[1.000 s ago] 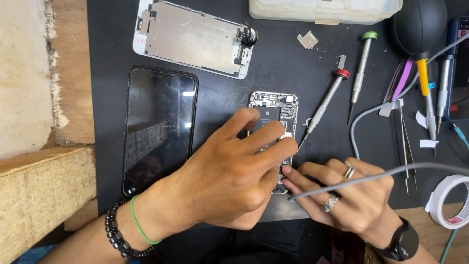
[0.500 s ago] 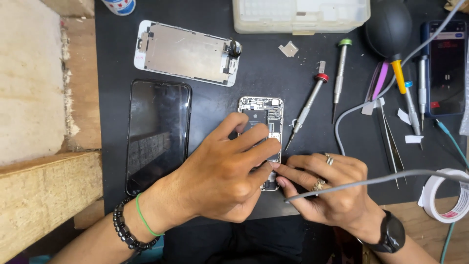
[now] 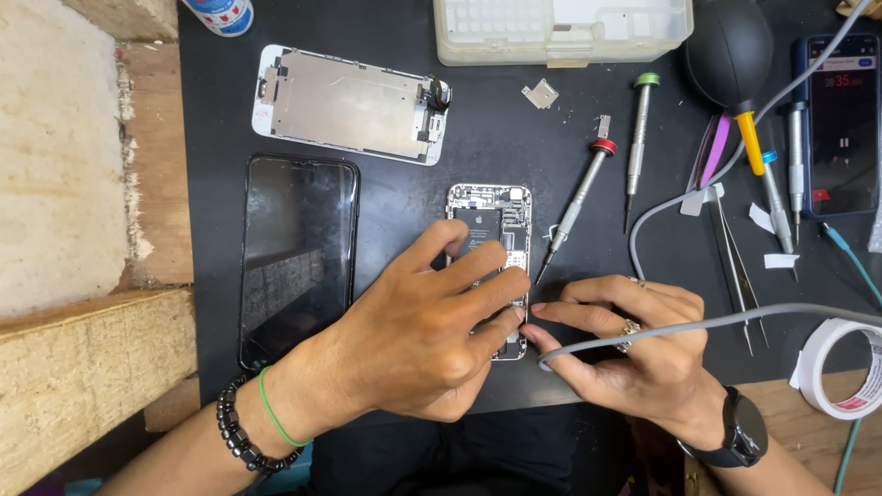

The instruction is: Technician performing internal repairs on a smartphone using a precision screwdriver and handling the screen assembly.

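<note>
An opened phone body (image 3: 490, 217) lies on the black mat (image 3: 404, 197), its battery and circuit board exposed. My left hand (image 3: 432, 331) rests across its lower half, fingers spread and pressing on it. My right hand (image 3: 634, 354) meets it at the phone's lower right edge, fingertips pinched against the frame; whether they hold a small part is hidden. A grey cable (image 3: 717, 321) drapes over my right hand. A red-capped screwdriver (image 3: 579, 202) lies just right of the phone.
A dark phone (image 3: 299, 248) lies left of the opened one, a removed screen assembly (image 3: 349, 104) above it. A green-capped screwdriver (image 3: 637, 138), tweezers (image 3: 735, 266), black air blower (image 3: 730, 50), parts box (image 3: 562, 28), lit phone (image 3: 841, 124) and tape roll (image 3: 841, 367) sit around. Wooden blocks (image 3: 83, 367) border the left.
The view has shifted, so everything sits lower and further left in frame. Both hands stay on the opened phone's lower part, with only small finger movement.
</note>
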